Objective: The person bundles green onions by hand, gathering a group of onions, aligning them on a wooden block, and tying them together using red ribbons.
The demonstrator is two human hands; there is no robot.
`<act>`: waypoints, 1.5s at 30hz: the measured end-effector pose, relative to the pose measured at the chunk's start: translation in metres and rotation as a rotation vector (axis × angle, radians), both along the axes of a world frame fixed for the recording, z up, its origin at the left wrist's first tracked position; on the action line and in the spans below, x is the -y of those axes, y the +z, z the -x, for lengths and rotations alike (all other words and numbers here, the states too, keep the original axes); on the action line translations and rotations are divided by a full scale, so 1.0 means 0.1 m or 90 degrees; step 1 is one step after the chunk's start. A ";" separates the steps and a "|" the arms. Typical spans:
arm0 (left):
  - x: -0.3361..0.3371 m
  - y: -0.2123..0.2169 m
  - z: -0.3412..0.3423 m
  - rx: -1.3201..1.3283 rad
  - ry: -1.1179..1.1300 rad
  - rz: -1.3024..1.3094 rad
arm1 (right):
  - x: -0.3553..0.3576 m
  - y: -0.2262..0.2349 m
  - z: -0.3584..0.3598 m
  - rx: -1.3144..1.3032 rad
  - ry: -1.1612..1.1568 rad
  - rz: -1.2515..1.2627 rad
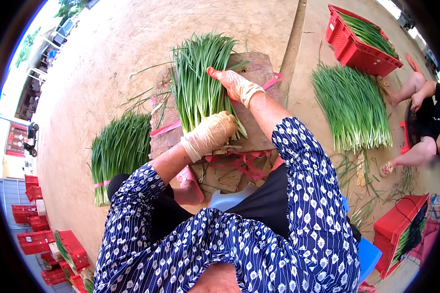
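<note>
Navy flowered cloth of the person's shirt [220, 239] fills the bottom of the frame. At upper centre, a bunch of green stalks [193, 73] lies on a low wooden table [258, 136], leaf tips toward the top. The gloved left hand [211, 133] has its grip curled around the pale lower stems; the gloved right hand [238, 87] touches the bunch's right side, though whether its grip pinches cannot be told. Centre left sits a tied bundle [121, 146]; at right, a wide pile [352, 107] lies below a red crate [364, 51].

One head-worn fisheye looks down from close above
</note>
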State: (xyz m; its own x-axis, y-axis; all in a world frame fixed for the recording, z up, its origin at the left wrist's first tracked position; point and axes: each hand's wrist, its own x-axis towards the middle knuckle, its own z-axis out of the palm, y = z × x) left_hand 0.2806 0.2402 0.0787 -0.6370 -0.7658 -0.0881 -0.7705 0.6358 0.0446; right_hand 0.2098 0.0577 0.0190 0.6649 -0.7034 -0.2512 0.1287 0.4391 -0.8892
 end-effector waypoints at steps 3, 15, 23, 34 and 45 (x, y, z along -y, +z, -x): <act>-0.15 0.17 -0.16 -0.209 0.100 -0.086 | -0.29 0.19 -0.08 -0.178 0.020 0.128; -0.17 -0.47 -1.38 -0.292 0.726 -0.027 | -0.45 0.13 0.27 -0.557 0.039 0.450; 0.12 -0.50 -0.68 -0.311 0.758 -0.016 | -0.66 0.02 0.04 -0.538 0.000 0.451; 0.08 -0.32 -0.72 -0.303 0.754 -0.110 | -0.59 0.07 0.14 -0.524 0.053 0.439; -0.40 0.16 -0.35 -0.303 0.653 -0.224 | -0.37 -0.06 0.21 -0.464 -0.001 0.394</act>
State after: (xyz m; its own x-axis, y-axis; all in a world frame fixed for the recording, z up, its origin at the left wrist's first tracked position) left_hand 0.3153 0.2801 0.0951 0.2353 -0.9190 -0.3162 -0.7722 -0.3743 0.5134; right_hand 0.1888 0.0943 0.0127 0.4901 -0.8516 -0.1862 -0.5486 -0.1354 -0.8250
